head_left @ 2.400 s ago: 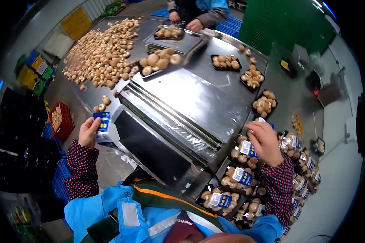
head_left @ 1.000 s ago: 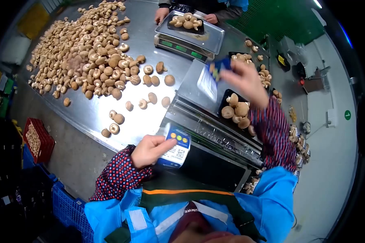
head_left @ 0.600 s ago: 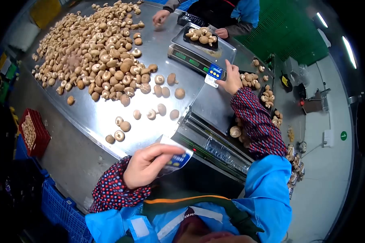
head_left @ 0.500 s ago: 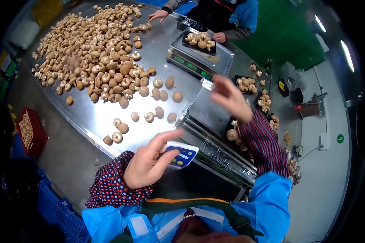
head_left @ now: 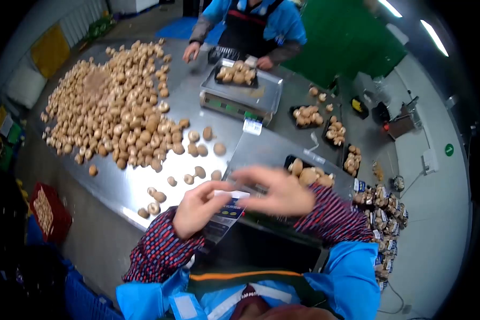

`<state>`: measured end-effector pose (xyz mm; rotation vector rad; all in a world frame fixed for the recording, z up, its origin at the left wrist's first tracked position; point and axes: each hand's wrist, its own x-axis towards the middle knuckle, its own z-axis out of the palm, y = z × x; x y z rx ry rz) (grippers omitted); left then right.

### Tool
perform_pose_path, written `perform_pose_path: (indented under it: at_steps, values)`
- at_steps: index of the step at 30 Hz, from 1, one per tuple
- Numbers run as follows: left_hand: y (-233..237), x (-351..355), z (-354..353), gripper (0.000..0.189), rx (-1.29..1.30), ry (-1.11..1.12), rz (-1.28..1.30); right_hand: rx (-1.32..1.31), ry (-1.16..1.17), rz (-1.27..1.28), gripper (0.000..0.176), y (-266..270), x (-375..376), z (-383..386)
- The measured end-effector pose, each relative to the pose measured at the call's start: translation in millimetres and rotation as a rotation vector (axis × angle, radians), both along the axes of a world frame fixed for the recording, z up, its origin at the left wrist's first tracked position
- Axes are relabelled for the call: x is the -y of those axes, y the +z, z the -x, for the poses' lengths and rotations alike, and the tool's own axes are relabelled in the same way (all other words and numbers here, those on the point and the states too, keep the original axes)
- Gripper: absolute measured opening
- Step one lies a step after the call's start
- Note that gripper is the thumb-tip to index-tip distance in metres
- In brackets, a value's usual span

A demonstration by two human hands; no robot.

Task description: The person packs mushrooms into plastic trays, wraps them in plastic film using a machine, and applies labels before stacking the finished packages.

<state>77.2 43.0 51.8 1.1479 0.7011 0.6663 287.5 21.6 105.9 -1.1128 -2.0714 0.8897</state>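
Note:
My left hand [head_left: 196, 209] pinches a blue printed label [head_left: 225, 214] with a white top edge, thumb and forefinger closed on it. My right hand [head_left: 282, 191] is at the label's upper right edge, its fingers bent toward the white part. Motion blurs it, and whether it grips the label cannot be made out. Just beyond my right wrist lies a black tray of shiitake mushrooms [head_left: 308, 174]. Loose mushrooms [head_left: 199, 172] dot the steel table [head_left: 112, 188] beyond my left hand.
A big mushroom heap [head_left: 117, 117] covers the table's left. Across it, a person [head_left: 250, 26] stands by a scale [head_left: 239, 104] bearing a filled tray. More filled trays [head_left: 335, 131] stand right, with labelled packs [head_left: 381, 218] beyond. A red crate [head_left: 56, 226] is on the floor.
My right hand has come down and left from near the scale to the label. The label in my left hand is now tilted more upright. The view has shifted, showing more of the person opposite.

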Motion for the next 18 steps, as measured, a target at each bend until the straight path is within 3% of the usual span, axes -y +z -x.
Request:
perform_pose_path:
  at_steps: [2,4,10,16,18]
  values:
    - [17.9,1.2,0.7,0.021,0.131,0.014,-0.008,0.039,-0.044,-0.105,0.035,-6.1,-1.3,8.7]
    - [14.0,-1.3,9.1,0.02,0.041,-0.019,-0.1,0.034,0.055,0.019,0.034,-6.4,-6.2,1.8]
    - [20.6,13.4,7.0,0.012,-0.258,0.105,-0.678,0.093,0.027,-0.223,0.026,-1.3,9.9,16.4]
    - [5.5,13.9,5.8,0.015,-0.374,-0.042,-0.483,0.135,0.023,-0.279,0.016,-8.6,13.7,10.6]
    - [-16.6,15.3,-0.7,0.016,-0.174,-0.024,-0.283,0.157,0.008,-0.165,0.016,-1.9,4.9,1.6]
